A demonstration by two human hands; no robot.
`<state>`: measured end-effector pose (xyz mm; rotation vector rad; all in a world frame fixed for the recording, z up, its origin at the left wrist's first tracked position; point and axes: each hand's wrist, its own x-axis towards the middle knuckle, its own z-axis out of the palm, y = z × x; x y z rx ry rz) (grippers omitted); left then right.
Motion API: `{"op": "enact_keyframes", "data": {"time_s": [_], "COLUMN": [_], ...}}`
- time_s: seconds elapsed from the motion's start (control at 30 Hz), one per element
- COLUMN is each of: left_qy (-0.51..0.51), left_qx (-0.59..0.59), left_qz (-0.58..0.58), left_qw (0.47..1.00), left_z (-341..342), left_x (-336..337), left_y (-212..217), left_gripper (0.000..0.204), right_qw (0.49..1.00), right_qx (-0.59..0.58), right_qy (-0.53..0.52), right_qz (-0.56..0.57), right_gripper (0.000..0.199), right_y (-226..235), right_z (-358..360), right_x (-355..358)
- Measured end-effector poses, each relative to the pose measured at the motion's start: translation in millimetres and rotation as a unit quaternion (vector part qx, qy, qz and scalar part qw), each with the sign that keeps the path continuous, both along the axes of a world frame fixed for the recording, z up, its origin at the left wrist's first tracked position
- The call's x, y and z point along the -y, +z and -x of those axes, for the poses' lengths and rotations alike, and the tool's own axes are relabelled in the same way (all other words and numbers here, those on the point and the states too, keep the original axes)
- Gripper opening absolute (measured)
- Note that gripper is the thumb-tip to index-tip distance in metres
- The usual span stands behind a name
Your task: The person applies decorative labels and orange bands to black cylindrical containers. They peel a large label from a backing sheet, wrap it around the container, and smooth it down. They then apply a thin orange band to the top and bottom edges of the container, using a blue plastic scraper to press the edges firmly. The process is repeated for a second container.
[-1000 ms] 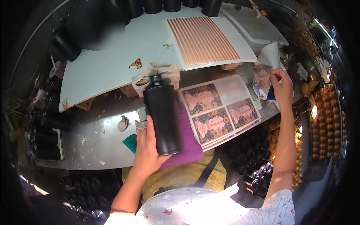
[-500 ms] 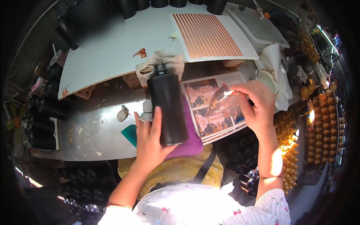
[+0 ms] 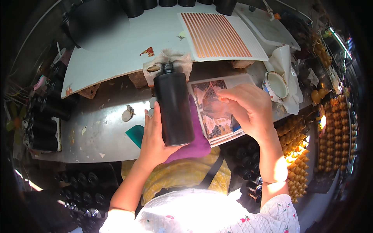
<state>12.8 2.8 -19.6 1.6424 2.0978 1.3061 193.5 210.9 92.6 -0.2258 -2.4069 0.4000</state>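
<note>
A matte black cylinder [image 3: 175, 112] with a narrow neck stands near the middle, its neck against a whitish cloth [image 3: 184, 64] at the board's edge. My left hand [image 3: 153, 136] is closed around the cylinder's lower left side; pale covers sit on its fingertips. To the right, my right hand [image 3: 248, 110] pinches a thin see-through patterned film [image 3: 211, 99] between thumb and forefinger. The film hangs over a stack of white-edged sheets [image 3: 241, 79] printed in pink and dark patterns. A purple cloth [image 3: 198, 141] lies under the cylinder.
On the raised white board [image 3: 105, 62] lies a sheet with copper stripes [image 3: 217, 35]. A white enamel bowl [image 3: 276, 85] stands at the right. A green scraper-like piece [image 3: 135, 135] and a small pale lump [image 3: 127, 113] lie at the left. Black cylinders [image 3: 42, 130] line the left side.
My right hand has moved left with the film, closer to the black cylinder. The cylinder has shifted slightly upward in my left hand.
</note>
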Motion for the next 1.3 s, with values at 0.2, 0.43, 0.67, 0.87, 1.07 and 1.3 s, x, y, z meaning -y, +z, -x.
{"op": "enact_keyframes", "data": {"time_s": [0.2,0.43,0.67,0.87,1.07,1.3], "left_qy": [-0.048,-0.067,-0.073,-0.078,-0.101,-0.126], "left_qx": [0.014,-0.155,-0.15,-0.136,0.038,0.317], "left_qz": [0.034,0.034,0.025,0.027,-0.027,-0.177], "left_qw": [0.998,0.985,0.986,0.987,0.994,0.923], "left_z": [19.3,24.6,26.3,25.7,15.7,-10.4], "left_x": [2.5,2.4,1.3,4.9,-4.8,2.5], "left_y": [14.2,8.4,2.9,1.8,46.8,85.1], "left_gripper": [0.146,0.146,0.147,0.146,0.112,0.013], "right_qw": [0.999,0.998,0.998,0.997,0.989,0.99], "right_qx": [0.006,0.023,0.025,0.041,0.071,0.024], "right_qy": [0.022,0.032,0.039,0.046,0.123,0.127], "right_qz": [-0.032,-0.045,-0.034,-0.038,-0.031,0.059], "right_gripper": [0.031,0.032,0.034,0.035,0.038,0.029], "right_y": [9.9,20.5,14.5,17.2,45.0,53.3], "right_z": [4.8,1.7,1.1,-0.8,-2.6,6.6], "right_x": [9.2,15.8,16.3,18.3,39.7,55.4]}}
